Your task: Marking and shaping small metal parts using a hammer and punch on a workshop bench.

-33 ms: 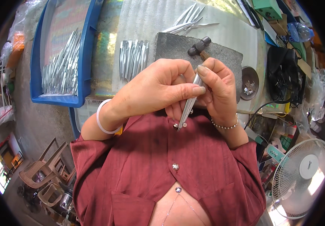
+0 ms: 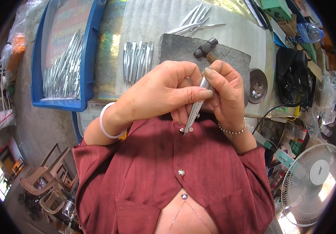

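Note:
Silver metal tweezers (image 2: 193, 115) are held in front of my chest, tilted, with their narrow tips pointing down toward me. My left hand (image 2: 168, 85) is closed around the middle of them, its thumb lying across the metal. At the upper end, my right hand (image 2: 227, 84) pinches them between thumb and fingers. Part of the tweezers is hidden by both hands. Just beyond the hands, a hammer (image 2: 206, 48) with a dark head and wooden handle rests on a grey stone block (image 2: 175, 48).
A blue tray (image 2: 88, 58) at the left holds many slim metal pieces. More metal pieces (image 2: 138, 60) lie in a row beside it, and a loose pile (image 2: 195, 21) lies behind the block. At the right are a round bowl (image 2: 264, 78) of small metal bits and a fan (image 2: 312, 183).

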Tool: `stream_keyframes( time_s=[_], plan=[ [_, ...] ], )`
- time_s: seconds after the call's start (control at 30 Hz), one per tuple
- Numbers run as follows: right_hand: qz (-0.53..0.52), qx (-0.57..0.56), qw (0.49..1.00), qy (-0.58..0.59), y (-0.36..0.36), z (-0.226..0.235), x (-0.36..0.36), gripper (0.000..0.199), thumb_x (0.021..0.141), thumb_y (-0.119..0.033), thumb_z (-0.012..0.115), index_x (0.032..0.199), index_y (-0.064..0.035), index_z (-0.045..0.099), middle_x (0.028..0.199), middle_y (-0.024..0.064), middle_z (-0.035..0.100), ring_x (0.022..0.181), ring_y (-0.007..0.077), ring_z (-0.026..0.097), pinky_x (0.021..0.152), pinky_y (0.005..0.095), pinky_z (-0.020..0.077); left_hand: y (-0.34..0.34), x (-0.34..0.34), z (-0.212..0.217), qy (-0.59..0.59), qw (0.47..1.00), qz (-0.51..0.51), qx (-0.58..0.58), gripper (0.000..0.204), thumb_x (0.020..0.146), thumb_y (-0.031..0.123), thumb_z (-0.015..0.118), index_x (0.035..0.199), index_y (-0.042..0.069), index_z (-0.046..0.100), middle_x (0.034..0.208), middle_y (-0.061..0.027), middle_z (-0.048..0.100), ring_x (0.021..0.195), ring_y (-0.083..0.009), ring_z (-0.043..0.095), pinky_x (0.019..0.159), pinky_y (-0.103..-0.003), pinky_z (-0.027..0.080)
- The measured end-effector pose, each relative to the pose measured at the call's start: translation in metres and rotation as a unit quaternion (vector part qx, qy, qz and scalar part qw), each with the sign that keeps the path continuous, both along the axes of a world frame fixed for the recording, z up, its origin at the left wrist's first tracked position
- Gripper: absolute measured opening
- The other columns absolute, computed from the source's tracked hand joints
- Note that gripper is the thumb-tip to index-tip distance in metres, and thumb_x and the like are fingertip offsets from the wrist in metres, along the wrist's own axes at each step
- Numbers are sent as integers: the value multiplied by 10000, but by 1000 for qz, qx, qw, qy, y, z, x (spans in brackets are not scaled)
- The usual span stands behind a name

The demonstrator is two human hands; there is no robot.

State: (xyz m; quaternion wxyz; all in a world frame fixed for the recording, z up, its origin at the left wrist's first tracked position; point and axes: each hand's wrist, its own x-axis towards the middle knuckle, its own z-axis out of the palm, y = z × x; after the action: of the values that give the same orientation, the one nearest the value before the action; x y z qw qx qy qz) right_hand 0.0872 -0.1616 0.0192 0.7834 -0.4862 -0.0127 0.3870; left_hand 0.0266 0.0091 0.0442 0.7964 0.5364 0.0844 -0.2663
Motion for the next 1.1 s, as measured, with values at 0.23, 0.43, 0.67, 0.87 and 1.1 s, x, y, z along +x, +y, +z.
stream_keyframes(
  time_s=[0.23, 0.43, 0.67, 0.87, 1.1],
  plan=[
    [-30, 24, 999, 16, -7, -3, -1, 154, 897, -121, 607, 778, -40, 552, 610, 18, 552, 408, 36, 420, 353, 175, 324, -4, 8, 1, 4, 1000, -26, -9, 186, 918, 153, 599, 858, 7, 502, 653, -54, 611, 519, -110, 622, 419, -187, 465],
    [-51, 20, 998, 12, -14, -5, -4, 160, 899, -114, 603, 767, -43, 546, 614, 22, 553, 407, 37, 416, 350, 179, 325, -8, 14, 2, 1, 999, -49, -6, 191, 920, 158, 597, 852, 7, 501, 655, -63, 618, 518, -119, 625, 419, -196, 468],
    [-58, 19, 998, 30, -19, -10, -2, 162, 901, -116, 601, 763, -54, 544, 616, 18, 552, 409, 32, 422, 348, 178, 326, -12, 19, -4, 11, 998, -53, -8, 193, 918, 160, 601, 854, 3, 508, 662, -64, 620, 515, -114, 617, 418, -197, 460],
    [-47, 3, 999, 4, -22, -7, 8, 134, 915, -137, 589, 824, -44, 560, 655, 23, 568, 448, 48, 464, 395, 176, 377, -13, 15, -12, -9, 999, -34, -14, 184, 911, 155, 611, 859, 8, 516, 673, -55, 622, 510, -81, 577, 427, -186, 432],
    [-76, -159, 941, -290, -69, 6, 150, 183, 925, -191, 548, 826, -41, 584, 701, 41, 623, 451, 21, 426, 410, 169, 331, -4, -2, -14, -22, 992, 121, 21, 186, 908, 172, 627, 901, 20, 520, 684, -31, 628, 545, -37, 567, 460, -158, 435]
  ],
)
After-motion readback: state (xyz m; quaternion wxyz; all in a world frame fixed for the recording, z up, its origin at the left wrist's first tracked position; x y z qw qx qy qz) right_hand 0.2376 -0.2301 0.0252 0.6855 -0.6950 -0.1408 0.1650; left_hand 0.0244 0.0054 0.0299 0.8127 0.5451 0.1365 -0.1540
